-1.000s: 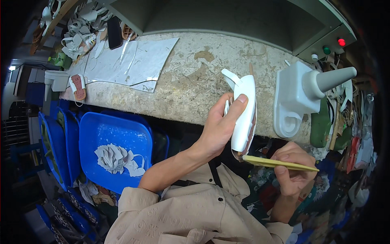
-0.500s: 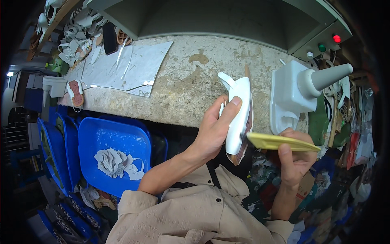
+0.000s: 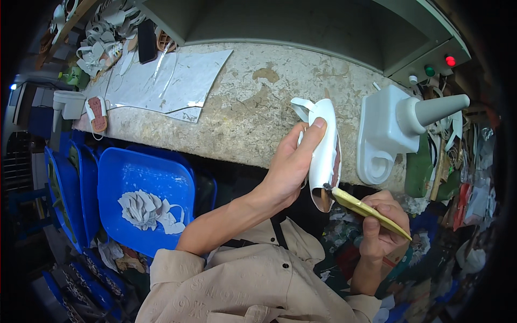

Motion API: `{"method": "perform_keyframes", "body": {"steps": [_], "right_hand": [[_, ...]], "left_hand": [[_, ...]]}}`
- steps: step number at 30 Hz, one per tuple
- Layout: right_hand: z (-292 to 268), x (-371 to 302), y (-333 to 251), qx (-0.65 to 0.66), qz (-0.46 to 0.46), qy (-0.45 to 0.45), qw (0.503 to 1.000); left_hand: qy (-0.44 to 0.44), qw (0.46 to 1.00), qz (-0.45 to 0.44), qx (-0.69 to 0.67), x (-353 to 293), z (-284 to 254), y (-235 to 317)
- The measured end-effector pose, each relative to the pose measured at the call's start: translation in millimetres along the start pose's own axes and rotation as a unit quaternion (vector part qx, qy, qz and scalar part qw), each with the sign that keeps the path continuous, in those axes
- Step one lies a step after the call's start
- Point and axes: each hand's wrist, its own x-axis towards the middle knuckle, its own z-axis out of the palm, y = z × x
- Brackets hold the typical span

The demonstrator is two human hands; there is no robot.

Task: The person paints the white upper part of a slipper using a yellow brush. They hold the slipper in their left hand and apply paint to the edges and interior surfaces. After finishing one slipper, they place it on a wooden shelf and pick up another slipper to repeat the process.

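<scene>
My left hand (image 3: 290, 167) grips a white sandal sole (image 3: 323, 148) held upright over the front edge of the stained workbench (image 3: 242, 102), its brown inner face turned to the right. My right hand (image 3: 381, 226) holds a flat yellow-handled brush (image 3: 366, 211) at a slant. The brush's dark tip touches the lower end of the sole. A white strap loop sticks out at the sole's top.
A white machine with a grey cone (image 3: 398, 129) stands on the bench to the right. Clear plastic sheets (image 3: 167, 81) and white shoe parts (image 3: 102, 43) lie at the far left. Blue bins (image 3: 145, 199) holding white offcuts sit below the bench.
The brush has swung from lying level beside the sole to pointing its tip at the sole's lower end. My left hand has shifted the sole slightly.
</scene>
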Motion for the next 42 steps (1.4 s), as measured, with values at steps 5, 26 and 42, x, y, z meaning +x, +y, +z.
{"method": "perform_keyframes", "body": {"steps": [5,26,42], "right_hand": [[-3.2,3.6,-3.5,-0.083,-0.071,-0.053,0.993],[-14.9,24.2,-27.9,-0.141,0.054,-0.098,0.984],[-23.7,24.8,-23.7,-0.141,0.275,-0.009,0.951]], "left_hand": [[0.028,0.999,0.018,0.042,5.8,-0.6,-1.6],[0.005,0.997,0.02,0.074,7.2,-0.5,8.4],[0.01,0.524,0.427,0.737,-44.2,-39.3,31.8]]}}
